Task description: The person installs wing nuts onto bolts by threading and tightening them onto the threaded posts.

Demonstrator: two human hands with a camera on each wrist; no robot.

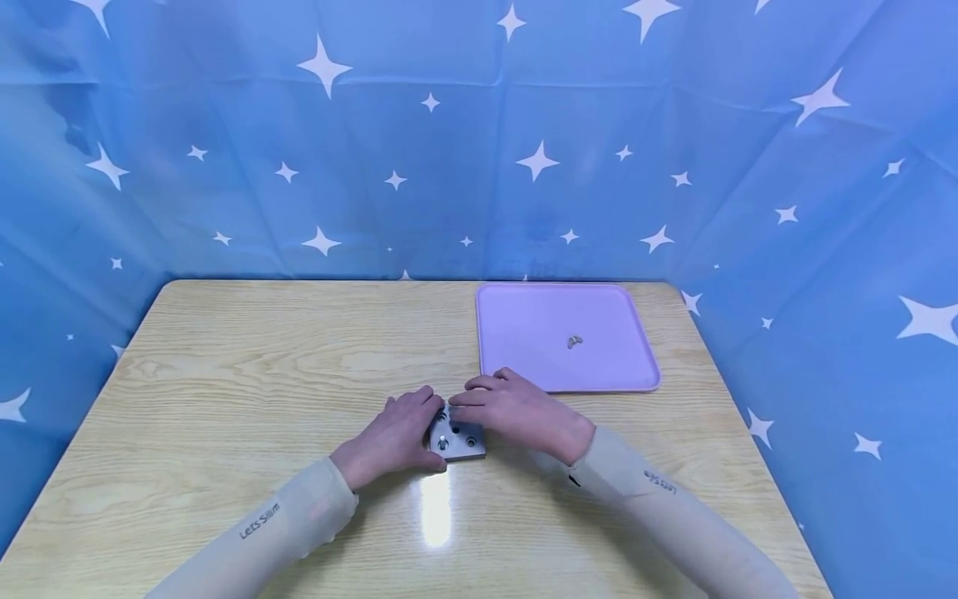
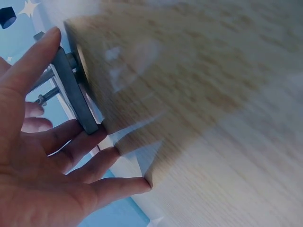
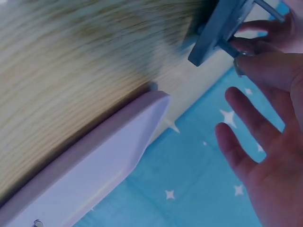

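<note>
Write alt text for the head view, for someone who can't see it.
A person's left hand grips a metal plate at a wood-grain table, while the right hand hides its far right corner. Beyond, to the right, a purple tray holds small grey pieces; a starry blue backdrop hangs behind.

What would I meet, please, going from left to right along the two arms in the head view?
Left sleeve → left hand → metal plate → right hand → right sleeve.

The block point(image 1: 457, 451) is grey, tray point(image 1: 531, 333) lilac, backdrop point(image 1: 464, 66) blue with white stars.
</note>
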